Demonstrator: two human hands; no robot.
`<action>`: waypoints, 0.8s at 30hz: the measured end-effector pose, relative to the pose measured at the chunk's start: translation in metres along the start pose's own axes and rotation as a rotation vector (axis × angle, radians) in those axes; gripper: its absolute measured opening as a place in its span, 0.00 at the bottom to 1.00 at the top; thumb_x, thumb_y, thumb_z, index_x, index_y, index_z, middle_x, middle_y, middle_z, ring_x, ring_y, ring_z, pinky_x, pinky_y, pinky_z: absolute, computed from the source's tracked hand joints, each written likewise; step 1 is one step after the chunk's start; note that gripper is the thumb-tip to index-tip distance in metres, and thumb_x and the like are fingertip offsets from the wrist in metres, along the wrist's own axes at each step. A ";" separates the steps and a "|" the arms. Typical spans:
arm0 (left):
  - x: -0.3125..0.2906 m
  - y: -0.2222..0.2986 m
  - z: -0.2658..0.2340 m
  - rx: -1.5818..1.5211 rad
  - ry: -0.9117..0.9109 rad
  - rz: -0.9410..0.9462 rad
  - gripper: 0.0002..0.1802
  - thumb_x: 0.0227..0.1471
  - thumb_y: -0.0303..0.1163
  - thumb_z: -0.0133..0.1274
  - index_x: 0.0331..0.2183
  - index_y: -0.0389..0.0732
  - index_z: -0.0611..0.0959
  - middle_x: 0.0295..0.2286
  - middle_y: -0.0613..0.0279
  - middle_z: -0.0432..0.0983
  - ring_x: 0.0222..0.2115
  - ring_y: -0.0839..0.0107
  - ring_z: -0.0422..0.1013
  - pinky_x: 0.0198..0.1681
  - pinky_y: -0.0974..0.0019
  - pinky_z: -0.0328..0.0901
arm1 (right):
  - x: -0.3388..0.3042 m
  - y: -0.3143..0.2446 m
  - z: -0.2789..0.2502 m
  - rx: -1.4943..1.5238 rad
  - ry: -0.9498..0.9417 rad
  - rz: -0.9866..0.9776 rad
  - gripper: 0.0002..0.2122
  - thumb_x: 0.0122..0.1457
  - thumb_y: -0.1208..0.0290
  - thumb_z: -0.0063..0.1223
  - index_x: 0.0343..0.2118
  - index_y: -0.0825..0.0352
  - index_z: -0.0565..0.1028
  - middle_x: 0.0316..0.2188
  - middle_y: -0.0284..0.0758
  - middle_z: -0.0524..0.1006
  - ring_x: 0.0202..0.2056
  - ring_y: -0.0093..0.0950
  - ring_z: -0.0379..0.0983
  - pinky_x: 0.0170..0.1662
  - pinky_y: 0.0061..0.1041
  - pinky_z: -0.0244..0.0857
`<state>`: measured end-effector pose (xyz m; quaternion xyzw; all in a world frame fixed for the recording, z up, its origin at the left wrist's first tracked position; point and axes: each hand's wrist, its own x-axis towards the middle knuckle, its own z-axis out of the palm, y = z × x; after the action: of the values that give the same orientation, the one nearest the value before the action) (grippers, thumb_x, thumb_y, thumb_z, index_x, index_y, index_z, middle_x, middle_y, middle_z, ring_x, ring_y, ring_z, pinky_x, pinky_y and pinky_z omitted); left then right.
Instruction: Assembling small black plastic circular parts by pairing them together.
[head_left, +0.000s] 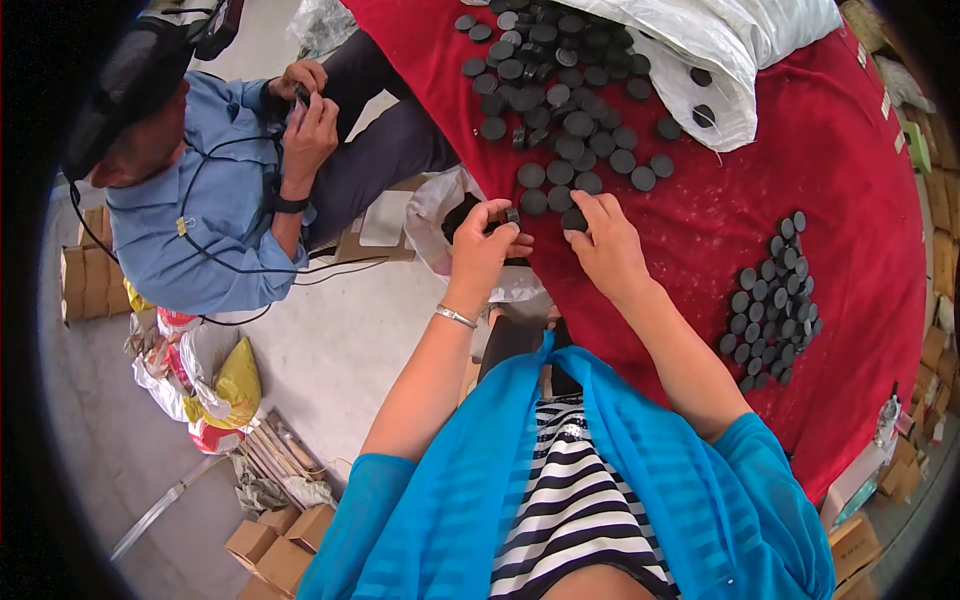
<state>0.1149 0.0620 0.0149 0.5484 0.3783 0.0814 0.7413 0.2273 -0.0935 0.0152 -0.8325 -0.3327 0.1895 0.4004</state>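
Note:
Between the thumb and fingers of my left hand (485, 243), a small black round cap (513, 215) is pinched, just off the near left edge of the table. My right hand (608, 246) reaches onto the red cloth, its thumb and fingertips closed on another black disc-shaped cap (574, 219). Just beyond my hands lies a loose heap of black round caps (578, 124), some flat and some on edge. A second group of the same caps (770, 310) is spread out at the right of the table.
Red cloth (690, 240) covers the table. A white woven sack (735, 60) lies at its far side. A plastic-lined container (430, 215) stands beside the table's left edge. At the left, a co-worker in a blue shirt (215, 200) holds something small. Cardboard boxes (275, 550) stand on the floor.

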 end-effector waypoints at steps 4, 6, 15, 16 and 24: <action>-0.002 -0.002 -0.011 -0.267 -0.088 -0.072 0.18 0.54 0.20 0.46 0.48 0.33 0.70 0.37 0.56 0.72 0.32 0.67 0.75 0.36 0.66 0.74 | 0.003 -0.009 0.002 -0.128 0.014 -0.048 0.24 0.51 0.72 0.56 0.52 0.67 0.65 0.42 0.44 0.68 0.38 0.46 0.72 0.38 0.39 0.68; -0.004 -0.002 -0.013 -0.326 -0.118 -0.090 0.18 0.54 0.19 0.45 0.48 0.34 0.70 0.36 0.57 0.71 0.32 0.66 0.75 0.36 0.66 0.74 | 0.005 -0.012 0.001 -0.189 -0.044 -0.011 0.26 0.51 0.71 0.57 0.54 0.68 0.63 0.42 0.44 0.68 0.38 0.46 0.72 0.38 0.39 0.69; -0.010 -0.012 -0.033 -0.185 -0.048 -0.091 0.21 0.56 0.24 0.47 0.52 0.34 0.68 0.41 0.54 0.71 0.34 0.65 0.75 0.38 0.65 0.74 | 0.007 -0.029 0.002 -0.222 -0.129 0.034 0.30 0.48 0.72 0.59 0.55 0.68 0.61 0.43 0.45 0.66 0.40 0.47 0.71 0.39 0.38 0.69; -0.012 -0.013 -0.037 -0.136 0.007 -0.106 0.23 0.56 0.26 0.48 0.53 0.33 0.66 0.40 0.53 0.70 0.34 0.64 0.75 0.38 0.64 0.74 | 0.007 -0.030 0.005 -0.223 -0.129 0.033 0.30 0.48 0.72 0.59 0.55 0.68 0.61 0.43 0.45 0.66 0.40 0.47 0.71 0.39 0.38 0.69; -0.020 -0.026 -0.049 -0.171 0.114 -0.218 0.28 0.56 0.28 0.47 0.56 0.30 0.61 0.39 0.48 0.70 0.38 0.59 0.75 0.40 0.61 0.73 | -0.003 -0.029 0.038 0.304 -0.172 -0.100 0.21 0.50 0.80 0.53 0.49 0.68 0.68 0.43 0.44 0.69 0.39 0.40 0.72 0.41 0.33 0.69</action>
<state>0.0614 0.0779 -0.0036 0.4335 0.4689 0.0633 0.7669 0.1917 -0.0618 0.0149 -0.7256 -0.3742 0.2879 0.5006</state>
